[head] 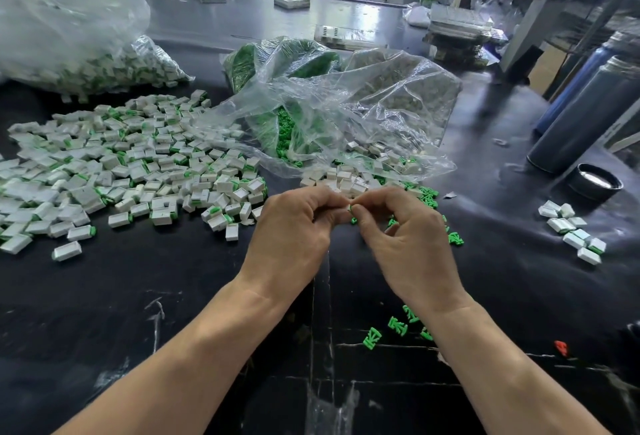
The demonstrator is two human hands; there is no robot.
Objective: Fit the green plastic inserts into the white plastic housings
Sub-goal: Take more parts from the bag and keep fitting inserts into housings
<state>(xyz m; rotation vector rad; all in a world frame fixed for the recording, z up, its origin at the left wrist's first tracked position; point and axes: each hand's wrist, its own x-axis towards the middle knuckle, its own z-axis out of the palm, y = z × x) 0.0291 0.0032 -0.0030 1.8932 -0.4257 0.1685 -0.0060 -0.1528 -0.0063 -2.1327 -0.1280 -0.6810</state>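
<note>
We are pinching a small white rectangular plastic housing (347, 206) in our left hand (294, 223), fingers curled round it, while our right hand (403, 226) is nipping a small green ribbed plastic insert (352, 210) at its mouth. Both are looking light, stiff and smooth, likely slippery; gripping the flat sides seems safest. Finished pieces (131, 164) are heaping left on the black table (173, 296).

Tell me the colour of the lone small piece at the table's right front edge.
Red-orange; the piece shows in the head view, on the black table.
</note>
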